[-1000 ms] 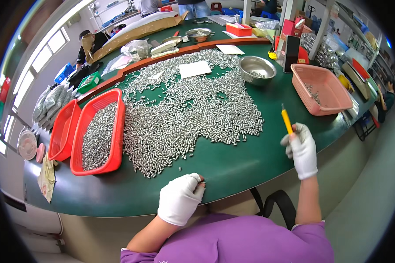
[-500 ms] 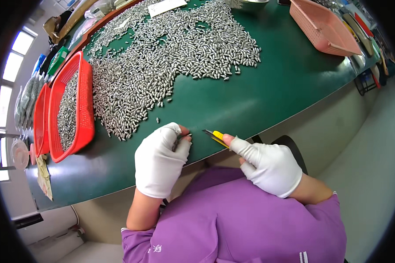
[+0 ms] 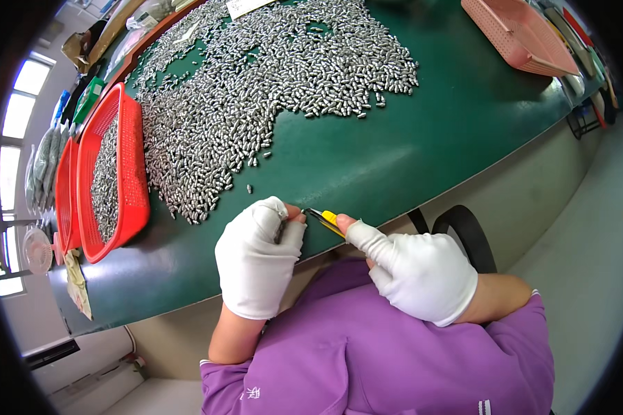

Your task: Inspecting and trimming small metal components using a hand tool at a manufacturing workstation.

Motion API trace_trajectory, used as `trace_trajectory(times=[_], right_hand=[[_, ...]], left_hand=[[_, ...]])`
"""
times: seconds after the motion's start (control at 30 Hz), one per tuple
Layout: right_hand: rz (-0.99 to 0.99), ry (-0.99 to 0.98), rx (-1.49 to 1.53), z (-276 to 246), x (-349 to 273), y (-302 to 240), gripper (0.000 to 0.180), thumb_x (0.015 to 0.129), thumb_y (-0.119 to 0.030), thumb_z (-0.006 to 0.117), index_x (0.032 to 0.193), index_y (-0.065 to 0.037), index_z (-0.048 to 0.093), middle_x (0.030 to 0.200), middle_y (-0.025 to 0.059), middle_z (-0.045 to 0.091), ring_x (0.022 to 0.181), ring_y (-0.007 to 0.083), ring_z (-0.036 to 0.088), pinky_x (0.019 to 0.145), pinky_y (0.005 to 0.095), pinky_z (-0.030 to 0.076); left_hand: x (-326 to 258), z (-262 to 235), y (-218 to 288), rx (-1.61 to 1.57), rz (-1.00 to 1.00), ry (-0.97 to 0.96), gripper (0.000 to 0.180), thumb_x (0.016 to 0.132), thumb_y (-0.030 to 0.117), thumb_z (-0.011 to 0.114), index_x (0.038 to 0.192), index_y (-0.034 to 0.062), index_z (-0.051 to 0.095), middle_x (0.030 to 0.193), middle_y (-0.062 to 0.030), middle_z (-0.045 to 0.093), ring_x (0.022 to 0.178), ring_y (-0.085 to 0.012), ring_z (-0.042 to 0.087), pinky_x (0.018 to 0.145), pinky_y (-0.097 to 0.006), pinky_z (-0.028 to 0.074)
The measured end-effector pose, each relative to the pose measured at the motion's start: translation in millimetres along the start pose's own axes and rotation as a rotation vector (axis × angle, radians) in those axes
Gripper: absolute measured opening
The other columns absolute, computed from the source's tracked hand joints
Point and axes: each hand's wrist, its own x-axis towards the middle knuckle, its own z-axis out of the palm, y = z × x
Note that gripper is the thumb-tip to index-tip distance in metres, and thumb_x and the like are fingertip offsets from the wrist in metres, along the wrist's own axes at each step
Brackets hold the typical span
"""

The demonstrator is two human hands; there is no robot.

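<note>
Both my hands wear white fingerless gloves and meet at the near edge of the green table. My left hand is curled around a small metal piece, mostly hidden in the fingers. My right hand grips a yellow utility knife, its dark blade pointing left at the left hand's fingertips. Just beyond the hands spreads a wide heap of small silver metal cylinders.
Two red plastic baskets holding more silver cylinders stand at the table's left. A pink basket sits at the far right. A black chair back shows below the table edge. My purple shirt fills the bottom.
A second ago my right hand held the knife up at the right, far from the left. The hands have since come together at the table edge, and the view has tilted down closer.
</note>
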Motion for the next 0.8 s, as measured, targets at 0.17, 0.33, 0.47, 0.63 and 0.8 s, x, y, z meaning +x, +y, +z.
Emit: trace_trajectory(times=[0.17, 0.33, 0.47, 0.63, 0.8], right_hand=[[0.010, -0.031, -0.024, -3.2, 3.0, -2.0, 0.064, 0.073, -0.005, 0.060, 0.136, -0.010, 0.051, 0.054, 0.0037, 0.053, 0.041, 0.0177, 0.052, 0.038, 0.0335, 0.042], [0.020, -0.081, 0.085, -8.9, 9.7, 0.4, 0.061, 0.075, -0.007, 0.060, 0.135, -0.011, 0.051, 0.057, 0.0059, 0.057, 0.043, 0.0202, 0.055, 0.039, 0.0345, 0.044], [0.037, -0.163, 0.185, -13.5, 14.4, 5.0, 0.060, 0.076, -0.008, 0.060, 0.135, -0.011, 0.051, 0.061, 0.0087, 0.061, 0.046, 0.0227, 0.058, 0.042, 0.0350, 0.046], [-0.022, -0.114, 0.134, -14.8, 16.2, 7.9, 0.060, 0.076, -0.008, 0.059, 0.135, -0.011, 0.051, 0.058, 0.0067, 0.058, 0.044, 0.0224, 0.056, 0.041, 0.0342, 0.046], [-0.080, -0.169, -0.042, -21.8, 16.5, 0.2, 0.056, 0.081, -0.009, 0.054, 0.136, -0.005, 0.049, 0.057, 0.0054, 0.059, 0.047, 0.0208, 0.059, 0.044, 0.0340, 0.048]], left_hand=[[1.3, -0.9, 0.3, -0.026, 0.019, 0.005, 0.011, 0.074, 0.004, 0.071, 0.076, 0.0071, 0.061, 0.070, -0.0080, 0.061, 0.063, -0.0258, 0.059, 0.058, -0.033, 0.047], [1.3, -1.9, -0.4, -0.021, 0.025, 0.000, 0.013, 0.074, 0.003, 0.072, 0.076, 0.0067, 0.060, 0.071, -0.0081, 0.062, 0.064, -0.0263, 0.059, 0.059, -0.033, 0.047], [2.5, -1.2, -0.9, -0.039, 0.006, -0.011, 0.013, 0.074, 0.003, 0.072, 0.076, 0.0066, 0.059, 0.071, -0.0081, 0.062, 0.064, -0.0262, 0.059, 0.059, -0.033, 0.047], [2.4, -0.5, 0.4, -0.051, -0.004, -0.021, 0.012, 0.074, 0.003, 0.071, 0.076, 0.0065, 0.060, 0.072, -0.0078, 0.062, 0.064, -0.0258, 0.060, 0.059, -0.032, 0.047], [1.5, -1.2, -1.1, -0.034, -0.003, -0.025, 0.009, 0.077, 0.001, 0.070, 0.079, 0.0039, 0.061, 0.070, -0.0037, 0.058, 0.062, -0.0155, 0.053, 0.057, -0.027, 0.044]])
